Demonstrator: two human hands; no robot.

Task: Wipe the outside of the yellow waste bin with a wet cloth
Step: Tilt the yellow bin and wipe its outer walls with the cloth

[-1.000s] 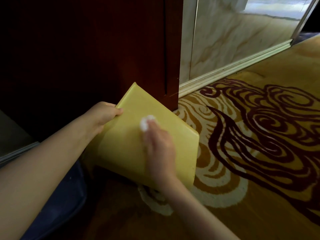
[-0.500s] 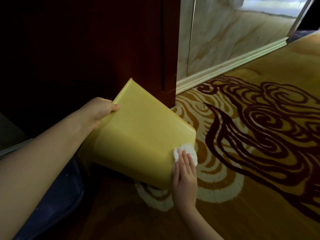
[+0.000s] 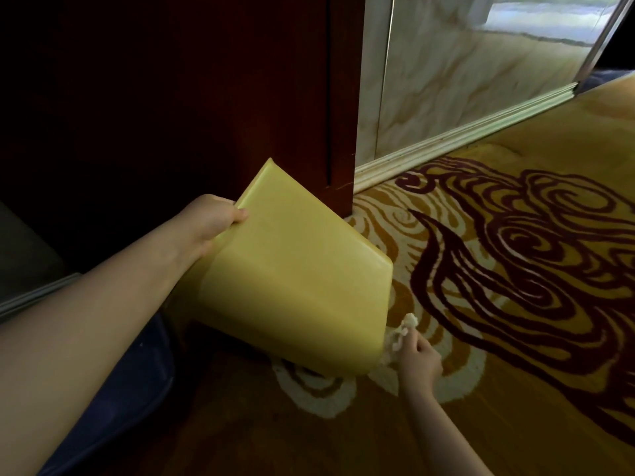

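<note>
Nearest, the right hand (image 3: 417, 364) pinches a bunched white cloth (image 3: 400, 334) against the lower right corner of the yellow waste bin (image 3: 292, 286) — tilted over patterned carpet (image 3: 515, 269). Farther back, the left hand (image 3: 209, 223) grips its upper edge, close to the dark wooden panel (image 3: 206, 97).

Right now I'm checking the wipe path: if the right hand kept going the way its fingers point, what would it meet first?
The right hand, holding the cloth, points up-left at the yellow bin; it would likely meet the bin's right side wall first, though depth is unclear.

Dim overall; daylight glare on marble wall (image 3: 481, 80) far beyond fingertips; deep shadow left of fingers; wide-angle bending at edges.
</note>
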